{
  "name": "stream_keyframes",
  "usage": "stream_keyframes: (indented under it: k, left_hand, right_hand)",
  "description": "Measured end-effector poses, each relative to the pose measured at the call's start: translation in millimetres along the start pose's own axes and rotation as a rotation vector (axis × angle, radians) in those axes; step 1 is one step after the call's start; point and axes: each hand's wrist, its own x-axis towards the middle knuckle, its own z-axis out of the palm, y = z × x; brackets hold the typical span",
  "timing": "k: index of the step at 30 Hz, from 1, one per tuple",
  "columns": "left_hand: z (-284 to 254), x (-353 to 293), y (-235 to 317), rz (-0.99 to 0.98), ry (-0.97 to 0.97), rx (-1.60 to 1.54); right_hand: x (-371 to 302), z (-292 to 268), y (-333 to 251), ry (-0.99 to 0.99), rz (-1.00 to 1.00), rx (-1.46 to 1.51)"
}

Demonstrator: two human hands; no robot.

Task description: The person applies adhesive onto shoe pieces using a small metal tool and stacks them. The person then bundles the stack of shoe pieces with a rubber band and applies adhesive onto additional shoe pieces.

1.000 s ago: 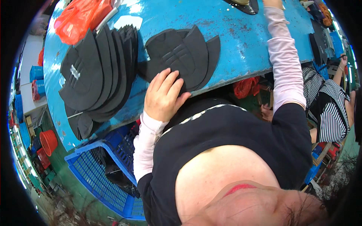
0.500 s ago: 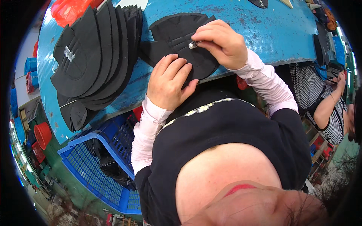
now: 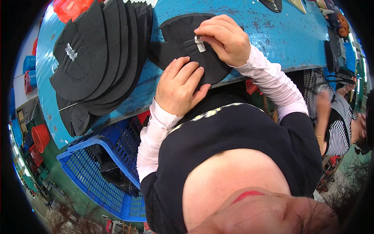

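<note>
A black, padded-looking cut piece with stitched-looking lines lies on the blue table. My left hand rests over its near edge, fingers stretched out and slightly apart. Above the piece, the thumb and fingers of my right hand are pinched on a small dark thing, mostly hidden by the fingertips. Right under the pinch is a white patch; I cannot tell whether it is paste on the piece or part of what I hold. To the left lies a fanned stack of similar black pieces, the top one bearing a white smear.
The worn blue table bends across the view. An orange-red plastic bag lies at its far left. Below the table edge stands a blue plastic basket with black material inside. Another person is at the right; a red bucket stands at left.
My right hand has shifted slightly left, still pinched, and a longer white patch shows under it. My left hand stays on the piece. At the right, the other person's arm has moved.
</note>
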Motion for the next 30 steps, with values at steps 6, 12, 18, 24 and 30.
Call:
stream_keyframes:
  k: [6,12,18,24,30]
  left_hand:
    - [-1,0,1,-0.020,-0.020,0.004]
    - [-2,-1,0,-0.021,-0.020,0.000]
    - [-1,-2,1,-0.003,-0.006,0.019]
    - [0,-2,6,0.062,0.010,0.156]
    - [-29,62,6,0.198,0.311,0.388]
  right_hand:
    - [5,2,6,0.019,-0.018,-0.009]
    - [2,0,2,-0.041,-0.031,0.036]
    - [-9,-8,-14,-0.082,-0.011,0.068]
    - [-10,-30,-29,0.083,0.080,0.098]
    - [-8,-106,-1,0.804,0.325,0.609]
